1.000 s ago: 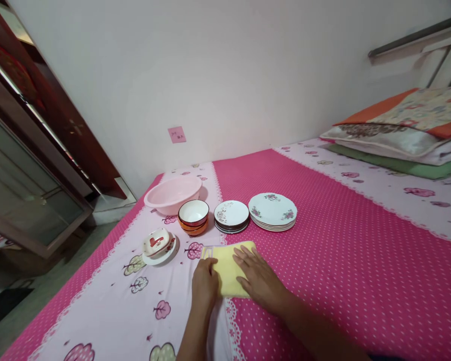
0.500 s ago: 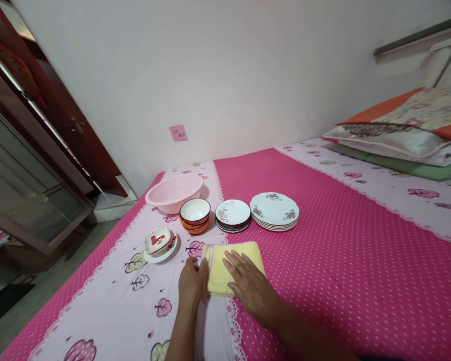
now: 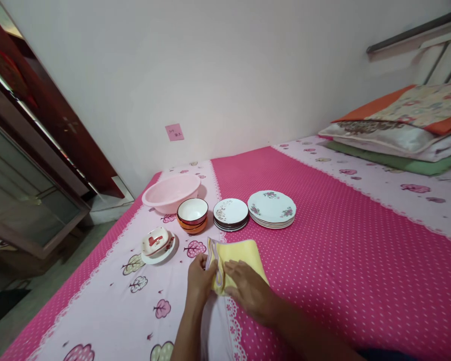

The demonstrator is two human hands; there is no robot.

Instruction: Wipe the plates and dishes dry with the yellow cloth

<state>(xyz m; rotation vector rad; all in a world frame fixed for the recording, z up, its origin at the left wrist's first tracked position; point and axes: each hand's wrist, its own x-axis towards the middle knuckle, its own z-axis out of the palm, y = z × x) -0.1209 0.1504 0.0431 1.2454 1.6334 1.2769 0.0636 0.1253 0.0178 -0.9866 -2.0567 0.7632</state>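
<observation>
A folded yellow towel (image 3: 244,253) lies on the bed in front of me. At its left edge, which is lifted and curls over to show lilac-edged layers, my left hand (image 3: 202,276) is closed with thumb and fingers pinching the cloth. On top of the towel rests my right hand (image 3: 250,291), fingers stretched out and flat. Just beyond are orange stacked bowls (image 3: 193,215), a stack of small plates (image 3: 230,213) with dark rims, and a stack of large floral plates (image 3: 271,208).
Left of the towel, a small square dish (image 3: 155,241) sits on a white plate (image 3: 161,258). A pink basin (image 3: 171,193) stands behind the bowls. Folded bedding and a pillow (image 3: 383,135) are piled at the far right. A white wall (image 3: 248,75) bounds the bed's far side.
The left edge of the towel has come up and folded toward the right in my left hand. My left hand has moved slightly right; my right hand stays flat on the towel.
</observation>
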